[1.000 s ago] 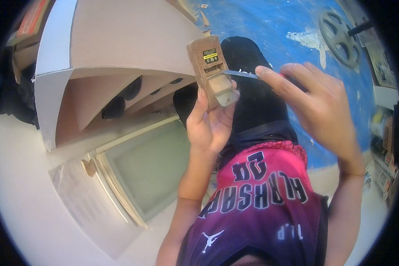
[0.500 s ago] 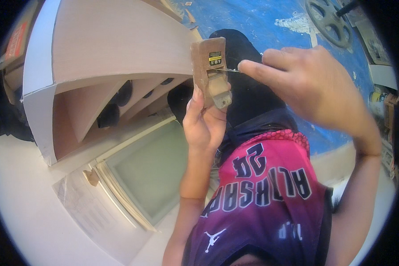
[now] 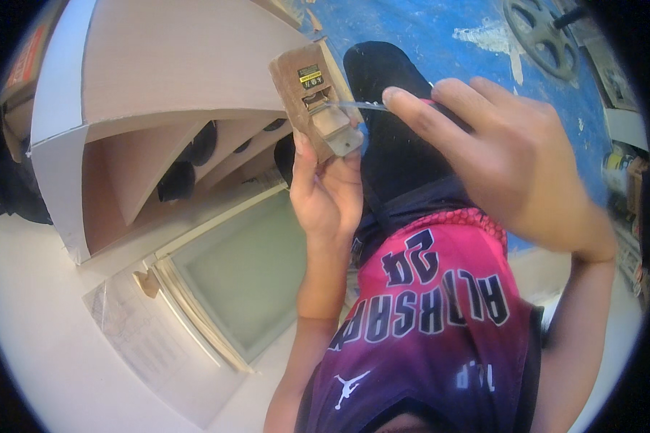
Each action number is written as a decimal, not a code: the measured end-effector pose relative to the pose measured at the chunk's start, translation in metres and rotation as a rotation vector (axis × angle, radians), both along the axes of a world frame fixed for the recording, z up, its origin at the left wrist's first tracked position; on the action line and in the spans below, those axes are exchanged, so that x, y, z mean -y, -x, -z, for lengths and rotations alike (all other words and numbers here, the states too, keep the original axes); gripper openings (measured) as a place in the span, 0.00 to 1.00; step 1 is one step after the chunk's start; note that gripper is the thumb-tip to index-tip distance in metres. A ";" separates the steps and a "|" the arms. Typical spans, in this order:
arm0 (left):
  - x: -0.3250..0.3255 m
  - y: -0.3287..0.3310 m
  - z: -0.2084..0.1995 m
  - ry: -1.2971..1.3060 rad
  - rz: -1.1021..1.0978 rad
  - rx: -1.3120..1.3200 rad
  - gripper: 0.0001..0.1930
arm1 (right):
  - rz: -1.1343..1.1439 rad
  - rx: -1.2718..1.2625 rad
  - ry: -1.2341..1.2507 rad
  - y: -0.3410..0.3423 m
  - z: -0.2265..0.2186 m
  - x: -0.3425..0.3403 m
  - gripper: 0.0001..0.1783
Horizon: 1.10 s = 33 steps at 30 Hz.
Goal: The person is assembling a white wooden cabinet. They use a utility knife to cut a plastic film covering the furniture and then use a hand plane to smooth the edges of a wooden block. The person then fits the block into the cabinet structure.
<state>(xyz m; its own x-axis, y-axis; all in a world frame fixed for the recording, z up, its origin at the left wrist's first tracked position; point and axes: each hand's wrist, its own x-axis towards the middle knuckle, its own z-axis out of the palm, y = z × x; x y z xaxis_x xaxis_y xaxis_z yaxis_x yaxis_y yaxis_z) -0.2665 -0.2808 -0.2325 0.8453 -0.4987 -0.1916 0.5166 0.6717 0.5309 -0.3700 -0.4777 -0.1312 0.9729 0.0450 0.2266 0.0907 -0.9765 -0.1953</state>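
Note:
A small wooden hand plane (image 3: 290,81) with a yellow-and-black label is tilted up in front of me. My left hand (image 3: 328,189) grips its lower end from beneath, thumb along one side. A metal plane iron (image 3: 348,141) sticks out of its mouth over that end. My right hand (image 3: 509,148) is closed around a screwdriver (image 3: 367,105); its thin metal shaft shows past the index finger, with a trace of red at the handle. The shaft's tip reaches the plane's opening above the iron. Whether it touches is too fine to tell.
On the left stands a curved wooden cabinet (image 3: 188,58) with open slanted compartments. A framed greenish panel (image 3: 238,270) lies below it. Blue sheeting (image 3: 404,22) covers the floor ahead, where a grey spoked wheel (image 3: 542,36) sits at the far right.
The plane has moved left and tipped further leftward in my left hand. My right hand has turned slightly, with more of the screwdriver's shaft now showing.

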 end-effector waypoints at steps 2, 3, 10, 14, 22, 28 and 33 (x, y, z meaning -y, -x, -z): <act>0.002 0.003 0.000 -0.074 0.014 0.072 0.25 | 0.034 -0.003 0.025 -0.002 0.003 -0.006 0.31; 0.002 0.004 0.001 -0.102 0.030 0.121 0.25 | 0.044 0.007 0.048 -0.003 0.007 -0.007 0.31; -0.005 0.001 0.018 -0.166 0.017 0.336 0.24 | -0.048 -0.142 0.030 -0.009 0.010 -0.012 0.34; -0.005 -0.001 0.013 -0.132 0.020 0.332 0.24 | -0.037 0.026 0.009 -0.003 0.009 -0.008 0.34; -0.005 0.001 0.012 -0.130 -0.027 0.272 0.26 | -0.076 -0.004 -0.060 -0.006 0.009 -0.009 0.32; -0.004 0.003 0.013 -0.070 0.005 0.250 0.30 | -0.023 0.028 0.049 -0.010 0.018 -0.015 0.31; -0.011 0.003 0.015 0.015 0.019 0.198 0.27 | -0.043 0.093 0.013 -0.008 0.012 -0.002 0.29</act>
